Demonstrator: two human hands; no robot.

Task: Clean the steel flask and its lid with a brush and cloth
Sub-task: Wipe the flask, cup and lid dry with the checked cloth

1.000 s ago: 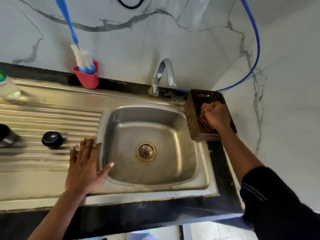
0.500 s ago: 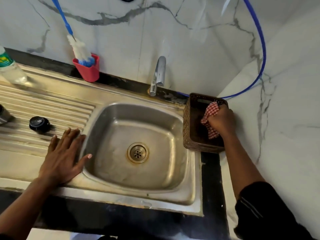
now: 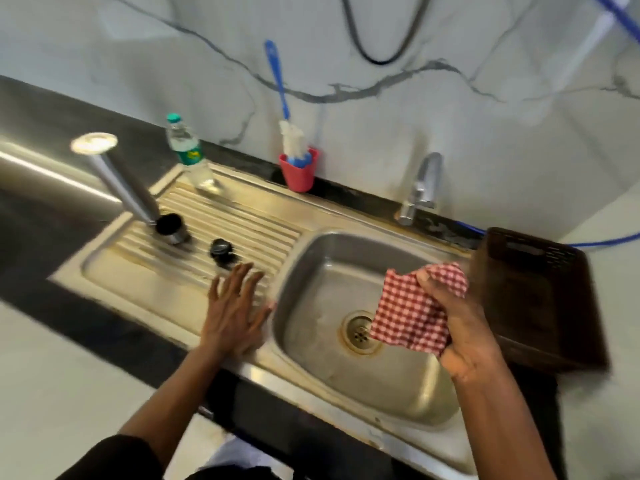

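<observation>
The steel flask (image 3: 121, 181) stands mouth-down on the ribbed drainboard (image 3: 242, 226) at the left. Its black lid (image 3: 221, 250) lies on the ribs just right of it. My left hand (image 3: 235, 313) rests flat with fingers spread on the drainboard, a little in front of the lid. My right hand (image 3: 453, 317) grips a red-and-white checked cloth (image 3: 412, 313) above the sink basin (image 3: 329, 271). A blue-handled brush (image 3: 287, 133) stands in a red cup (image 3: 299, 171) at the back wall.
A brown plastic basket (image 3: 540, 296) sits on the counter right of the basin. The tap (image 3: 420, 188) rises behind the basin. A clear water bottle (image 3: 190, 157) stands at the back of the drainboard. Black counter edge runs along the front.
My right hand has lifted the checked cloth out of the basket and carried it left over the basin. The view swung left, showing the flask. My left hand stays on the drainboard.
</observation>
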